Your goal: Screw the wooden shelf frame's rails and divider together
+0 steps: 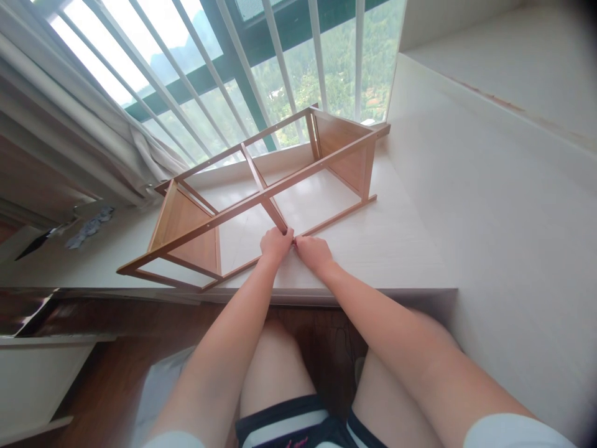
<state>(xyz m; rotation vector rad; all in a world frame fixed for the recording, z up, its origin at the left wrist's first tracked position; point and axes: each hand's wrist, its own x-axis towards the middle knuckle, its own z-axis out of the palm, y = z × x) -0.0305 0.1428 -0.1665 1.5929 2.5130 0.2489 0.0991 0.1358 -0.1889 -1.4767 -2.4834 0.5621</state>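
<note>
A brown wooden shelf frame [233, 210] lies on its side across the white ledge. One solid panel [181, 214] closes its left end, and another panel [349, 149] closes the right. Between them, a middle crossbar [275, 213] runs down to the near lower rail. My left hand [276, 244] is closed around the lower end of that crossbar, where it meets the rail. Right beside it, my right hand [314, 252] is pinched at the same joint. Whatever its fingertips hold is too small and covered to make out.
Behind the frame stands a barred window [275, 81]. A grey curtain [79, 93] hangs at the left, above small crumpled items [91, 228] on the ledge [401, 249]. A white wall [504, 186] rises at the right. My legs are below the ledge's front edge.
</note>
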